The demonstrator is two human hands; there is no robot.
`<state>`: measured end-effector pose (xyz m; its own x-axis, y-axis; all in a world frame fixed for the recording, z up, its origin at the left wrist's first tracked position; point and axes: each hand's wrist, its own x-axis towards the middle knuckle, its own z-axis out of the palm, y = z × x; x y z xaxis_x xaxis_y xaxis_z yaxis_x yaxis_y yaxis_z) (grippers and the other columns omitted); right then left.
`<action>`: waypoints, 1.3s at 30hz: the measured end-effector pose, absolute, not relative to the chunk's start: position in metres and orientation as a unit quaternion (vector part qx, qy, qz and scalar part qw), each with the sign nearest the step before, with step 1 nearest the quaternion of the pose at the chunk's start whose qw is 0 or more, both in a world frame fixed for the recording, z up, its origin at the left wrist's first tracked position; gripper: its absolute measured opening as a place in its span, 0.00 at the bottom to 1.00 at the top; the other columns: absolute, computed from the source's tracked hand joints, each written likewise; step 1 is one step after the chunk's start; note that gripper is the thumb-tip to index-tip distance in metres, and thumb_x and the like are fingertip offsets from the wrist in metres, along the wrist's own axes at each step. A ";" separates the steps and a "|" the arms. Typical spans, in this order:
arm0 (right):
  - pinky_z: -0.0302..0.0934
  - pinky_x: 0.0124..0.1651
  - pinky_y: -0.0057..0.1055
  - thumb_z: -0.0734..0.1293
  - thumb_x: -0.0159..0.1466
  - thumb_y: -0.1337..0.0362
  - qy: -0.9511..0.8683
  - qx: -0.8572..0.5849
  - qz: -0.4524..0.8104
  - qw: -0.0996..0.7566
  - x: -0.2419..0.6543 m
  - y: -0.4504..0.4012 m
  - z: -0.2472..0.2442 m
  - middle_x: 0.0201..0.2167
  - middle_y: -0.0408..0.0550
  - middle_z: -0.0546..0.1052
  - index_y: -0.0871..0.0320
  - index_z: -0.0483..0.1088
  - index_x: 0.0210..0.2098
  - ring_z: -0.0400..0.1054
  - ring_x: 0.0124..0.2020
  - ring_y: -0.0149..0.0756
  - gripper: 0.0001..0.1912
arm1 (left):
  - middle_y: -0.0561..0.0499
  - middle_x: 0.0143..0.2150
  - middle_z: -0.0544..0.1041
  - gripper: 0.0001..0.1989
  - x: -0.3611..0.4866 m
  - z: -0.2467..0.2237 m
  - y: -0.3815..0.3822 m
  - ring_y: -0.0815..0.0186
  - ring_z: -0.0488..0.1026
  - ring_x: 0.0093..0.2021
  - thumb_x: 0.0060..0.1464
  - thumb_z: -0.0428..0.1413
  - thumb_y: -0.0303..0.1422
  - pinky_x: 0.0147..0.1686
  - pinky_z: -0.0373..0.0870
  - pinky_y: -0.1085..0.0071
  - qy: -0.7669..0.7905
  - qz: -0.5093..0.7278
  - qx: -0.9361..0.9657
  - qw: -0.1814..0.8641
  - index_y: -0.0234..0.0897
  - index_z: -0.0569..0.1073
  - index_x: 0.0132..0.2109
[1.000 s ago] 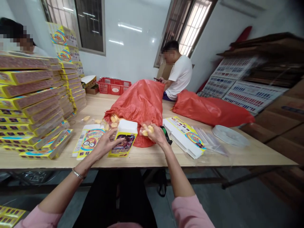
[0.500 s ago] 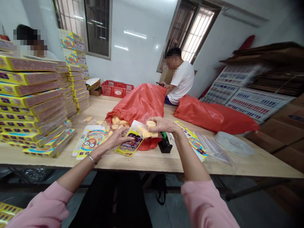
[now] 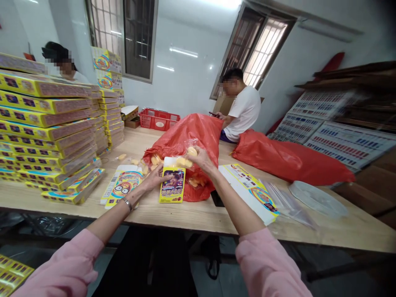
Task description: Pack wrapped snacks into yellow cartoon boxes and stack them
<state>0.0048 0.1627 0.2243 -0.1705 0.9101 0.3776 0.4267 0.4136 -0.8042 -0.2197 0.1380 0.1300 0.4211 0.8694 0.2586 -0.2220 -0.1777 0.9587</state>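
Observation:
My left hand (image 3: pixel 155 177) is closed on the left edge of a small yellow printed box (image 3: pixel 172 185), its thumb across the front. The box stands nearly upright, with a white flap at its top. My right hand (image 3: pixel 202 160) grips clear-wrapped yellow oval pieces (image 3: pixel 185 161), right at the box's top edge. Whether any piece is inside the box I cannot tell. Behind both hands lies a red woven sack (image 3: pixel 198 132), with more wrapped yellow pieces at its mouth. A flattened yellow carton with a cartoon face (image 3: pixel 123 187) rests left of my left hand.
Stacked yellow boxes (image 3: pixel 49 128) rise on the left. Another printed carton sheet (image 3: pixel 247 192), plastic bags (image 3: pixel 286 202) and a clear round lid (image 3: pixel 317 199) lie right. A second red sack (image 3: pixel 287 159), a red basket (image 3: pixel 159 119) and two people are farther back.
The small yellow box has turned from slanted to nearly upright. My right hand has brought the wrapped pieces to its top edge. The tape dispenser is now mostly hidden by my right forearm.

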 end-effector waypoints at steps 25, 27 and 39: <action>0.56 0.30 0.25 0.66 0.56 0.66 -0.881 -0.441 0.150 0.080 -0.044 0.123 0.264 0.33 0.46 0.75 0.60 0.68 0.38 0.67 0.29 0.32 0.10 | 0.43 0.49 0.79 0.33 -0.220 0.125 0.133 0.55 0.78 0.49 0.38 0.71 0.35 0.49 0.75 0.60 0.274 0.505 0.620 0.534 0.35 0.67 0.51; 0.56 0.30 0.25 0.66 0.56 0.66 -0.892 -0.424 0.153 0.044 -0.048 0.126 0.271 0.32 0.45 0.75 0.61 0.69 0.39 0.66 0.28 0.32 0.11 | 0.43 0.50 0.79 0.33 -0.220 0.127 0.129 0.55 0.78 0.49 0.38 0.71 0.35 0.49 0.75 0.59 0.281 0.508 0.627 0.520 0.35 0.67 0.51; 0.58 0.33 0.26 0.65 0.58 0.64 -0.889 -0.401 0.185 0.122 -0.037 0.121 0.271 0.33 0.43 0.72 0.59 0.66 0.40 0.66 0.32 0.32 0.11 | 0.41 0.52 0.78 0.34 -0.226 0.130 0.121 0.53 0.77 0.51 0.39 0.70 0.37 0.50 0.75 0.57 0.285 0.503 0.636 0.511 0.36 0.66 0.52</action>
<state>-0.0365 0.1212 0.2713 -0.6495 0.7574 0.0678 0.6671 0.6103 -0.4271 -0.2259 0.1209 0.1303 0.3301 0.8772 0.3486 -0.1513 -0.3153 0.9368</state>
